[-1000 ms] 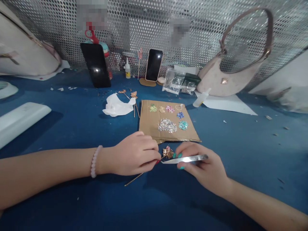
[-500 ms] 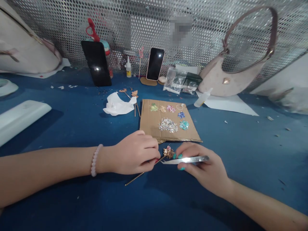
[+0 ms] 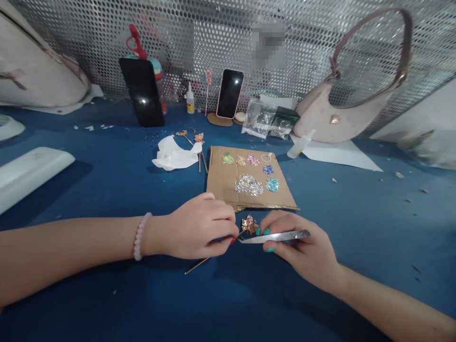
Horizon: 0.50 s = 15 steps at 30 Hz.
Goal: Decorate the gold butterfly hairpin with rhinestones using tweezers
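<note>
The gold flower ornament [image 3: 249, 224] sits just below the cardboard [image 3: 219, 183], and the left hand [image 3: 199, 228], at its 9 o'clock, has its fingertips closed in a pinch around the gold stem [image 3: 196, 266], which runs out toward 8 o'clock. The right hand [image 3: 302, 242], at the flower's 4 o'clock, has thumb and fingers closed about the tweezers [image 3: 278, 236], their tips pointing to 9 o'clock; whether those tips grip anything is too small to tell. The work looks partly done: a pink spot, probably a stone, shows on the flower, while the other petals seem bare. Much appears left: at 12 o'clock the silver gems [image 3: 248, 185] and coloured piles lie loose, and more gold flowers [image 3: 199, 137] rest toward 11 o'clock, their finish unclear.
</note>
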Motion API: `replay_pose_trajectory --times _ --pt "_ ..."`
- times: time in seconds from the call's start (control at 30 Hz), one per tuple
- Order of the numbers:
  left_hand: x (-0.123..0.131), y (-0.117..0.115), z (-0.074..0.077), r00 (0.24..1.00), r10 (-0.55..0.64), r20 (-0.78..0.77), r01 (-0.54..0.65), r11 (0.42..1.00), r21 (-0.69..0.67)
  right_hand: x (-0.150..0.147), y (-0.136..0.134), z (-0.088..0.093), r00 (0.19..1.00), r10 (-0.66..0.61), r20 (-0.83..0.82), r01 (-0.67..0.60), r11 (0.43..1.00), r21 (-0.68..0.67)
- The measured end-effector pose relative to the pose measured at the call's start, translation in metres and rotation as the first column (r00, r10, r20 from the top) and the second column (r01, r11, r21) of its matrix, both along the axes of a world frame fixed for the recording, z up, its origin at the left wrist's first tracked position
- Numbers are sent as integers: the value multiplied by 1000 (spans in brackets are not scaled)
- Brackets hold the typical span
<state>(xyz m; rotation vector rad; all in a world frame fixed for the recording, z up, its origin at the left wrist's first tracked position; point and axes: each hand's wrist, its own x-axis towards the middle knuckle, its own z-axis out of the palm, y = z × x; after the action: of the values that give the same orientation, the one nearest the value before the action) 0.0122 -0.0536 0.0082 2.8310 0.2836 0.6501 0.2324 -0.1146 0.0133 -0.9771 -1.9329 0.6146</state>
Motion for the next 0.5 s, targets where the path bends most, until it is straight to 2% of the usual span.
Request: replay_pose_trajectory --times 0.5 --pt "1 1 -1 1000 -13 -15 13 1000 16 1 -2 -2 1000 25 3 -24 999 -22"
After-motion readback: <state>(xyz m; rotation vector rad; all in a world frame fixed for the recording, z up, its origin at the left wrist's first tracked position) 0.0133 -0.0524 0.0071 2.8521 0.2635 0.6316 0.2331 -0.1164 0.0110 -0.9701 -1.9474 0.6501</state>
